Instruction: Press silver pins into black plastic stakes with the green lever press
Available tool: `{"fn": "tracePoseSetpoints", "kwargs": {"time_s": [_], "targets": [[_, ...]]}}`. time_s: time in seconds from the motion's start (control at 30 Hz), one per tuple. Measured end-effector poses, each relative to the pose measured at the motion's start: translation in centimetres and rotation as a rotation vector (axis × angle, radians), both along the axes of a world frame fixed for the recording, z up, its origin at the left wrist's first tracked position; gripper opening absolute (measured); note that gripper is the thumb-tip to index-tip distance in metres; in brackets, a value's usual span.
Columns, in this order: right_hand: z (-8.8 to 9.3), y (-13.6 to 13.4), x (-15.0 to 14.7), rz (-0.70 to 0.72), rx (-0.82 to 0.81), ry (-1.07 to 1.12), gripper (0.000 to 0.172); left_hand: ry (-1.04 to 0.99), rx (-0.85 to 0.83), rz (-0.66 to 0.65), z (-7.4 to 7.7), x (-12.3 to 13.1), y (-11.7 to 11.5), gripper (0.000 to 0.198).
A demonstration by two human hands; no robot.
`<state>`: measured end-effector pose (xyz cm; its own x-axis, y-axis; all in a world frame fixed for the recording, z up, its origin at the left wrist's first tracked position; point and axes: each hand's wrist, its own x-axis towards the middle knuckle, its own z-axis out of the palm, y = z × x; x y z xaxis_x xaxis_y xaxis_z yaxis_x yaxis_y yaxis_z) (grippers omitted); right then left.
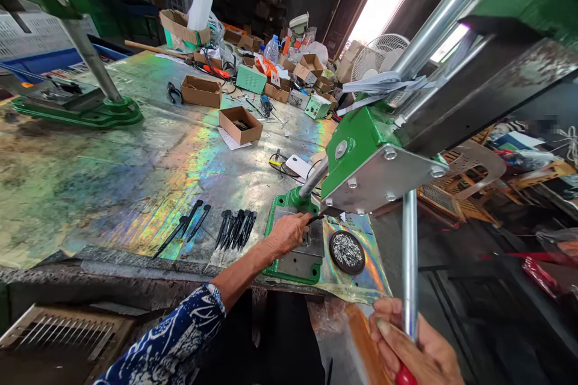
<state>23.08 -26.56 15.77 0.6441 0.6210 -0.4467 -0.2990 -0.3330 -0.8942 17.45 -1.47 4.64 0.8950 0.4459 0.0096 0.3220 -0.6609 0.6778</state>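
Note:
My left hand point(289, 233) reaches over the base of the green hand press point(293, 271), its fingers closed on a slim black part point(315, 218) under the press head point(361, 177). Most of that part is hidden by the fingers and the press. My right hand point(419, 349) is wrapped round the steel press lever point(410, 264), just above its red knob point(405, 375). A round dark dish point(347, 252) of small silvery pieces lies right of the base. Left of it, several black pointed plastic pieces point(235, 230) lie in a row, with more black pieces point(183, 225) farther left.
A second green press point(76, 109) stands at the table's left. Toward the back are an open cardboard box point(240, 124), another box point(201, 91), pliers point(174, 93), a green device point(251, 79) and a white fan point(379, 54). The table's front edge point(135, 271) runs before me.

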Motion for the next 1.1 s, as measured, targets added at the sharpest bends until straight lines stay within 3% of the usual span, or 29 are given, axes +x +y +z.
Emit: {"fn": "tracePoseSetpoints", "kwargs": {"time_s": [0.23,0.53,0.73,0.9,1.1], "targets": [[-2.1,3.1,-0.5,-0.054,-0.003,-0.059,0.037,0.048,0.075,-0.012,-0.3,0.0,-0.1,0.031],[-3.2,3.3,0.3,-0.009,-0.137,-0.098,0.045,0.103,0.076,-0.029,0.0,-0.2,-0.2,0.022],[-4.6,4.6,-0.4,-0.202,-0.052,-0.293,0.05,0.113,0.115,-0.032,0.1,-0.1,-0.2,0.023],[-5.1,3.8,0.2,-0.068,0.004,-0.245,0.055,0.132,0.155,-0.042,0.3,-0.1,-0.2,0.025],[-3.6,1.9,0.4,0.003,-0.06,-0.178,0.054,0.135,0.179,0.001,0.3,-0.2,-0.6,0.028]]}}
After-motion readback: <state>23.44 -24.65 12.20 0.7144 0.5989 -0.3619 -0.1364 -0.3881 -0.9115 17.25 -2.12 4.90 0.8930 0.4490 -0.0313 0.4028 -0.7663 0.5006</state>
